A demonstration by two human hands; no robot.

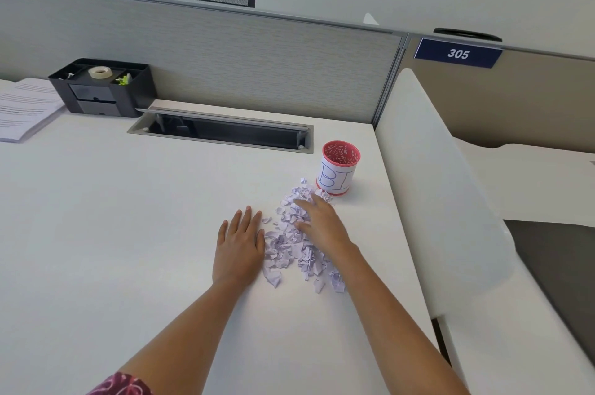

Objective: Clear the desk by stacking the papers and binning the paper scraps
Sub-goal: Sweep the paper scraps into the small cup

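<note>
Containers first. Bin cup (338,175): pink perforated cup w/ a white paper wrap lettered "BI" in blue, upright on the desk (128,217), at approx 2 o'clock from frame centre. What shows of its inside is patterned pink wall; bottom not visible. Black organiser (103,88) at 10 o'clock, against the grey partition (257,66). Its top compartments hold a tape roll (100,72) lying flat in the middle one, something lime-green (124,79) in the right one, and small bits too tiny to ID in the left. There are drawers below, closed. Between the two sits an open cable slot (222,132) sunk in the desk, dark inside.

Scraps (289,243): a loose pile of torn pale-lilac paper, at 4 o'clock from centre. Its long axis runs approx 6 to 12, w/ the far end leaning toward 1, so the pile points at the bin cup. The far tip lies just beside the cup's base; the near end is wider and more scattered.

Left hand (240,243): flat, palm down on the desk, fingers straight and close together, at 9 o'clock of the pile w/ its edge touching the scraps. It grips nothing.

Right hand (317,224): palm down on top of the pile's far half, fingers spread and relaxed, resting on scraps, no visible grip.

Papers (25,108): a printed stack at 9 o'clock, frame's left edge, beside the organiser, well apart from the pile.

A patterned maroon sleeve (122,385) shows at 7 o'clock. A blue "305" sign (458,53) is at 2 o'clock on the partition.
</note>
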